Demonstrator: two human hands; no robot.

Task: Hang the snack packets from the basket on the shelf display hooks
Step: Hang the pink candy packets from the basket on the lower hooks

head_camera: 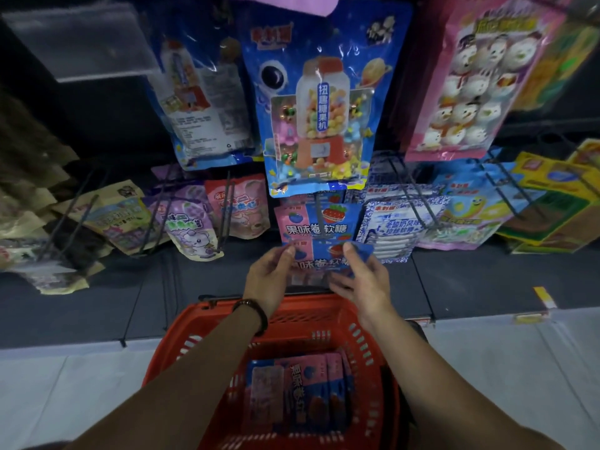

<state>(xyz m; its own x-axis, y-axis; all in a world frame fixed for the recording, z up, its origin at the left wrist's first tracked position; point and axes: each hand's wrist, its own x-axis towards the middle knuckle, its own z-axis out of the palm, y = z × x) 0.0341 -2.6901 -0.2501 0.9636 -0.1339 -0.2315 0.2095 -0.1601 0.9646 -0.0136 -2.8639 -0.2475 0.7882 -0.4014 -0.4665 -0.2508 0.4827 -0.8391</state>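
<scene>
A pink-and-blue snack packet [324, 259] is held up by both hands just below the shelf hooks. My left hand [271, 274] pinches its left top corner and my right hand [360, 274] grips its right side. Directly above it, a matching packet [319, 222] hangs on a black wire hook [319, 206]. Below my arms stands the orange basket [194, 326], with several more of the same packets [305, 391] lying on its floor.
Big candy bags hang on the upper row: a blue gumball-machine bag [319, 102] and a pink snowman bag [470, 76]. Purple [191, 228], pink [243, 209], blue-white [396, 222] and yellow [552, 203] packets fill neighbouring hooks. Pale tiled floor [81, 384] lies under the basket.
</scene>
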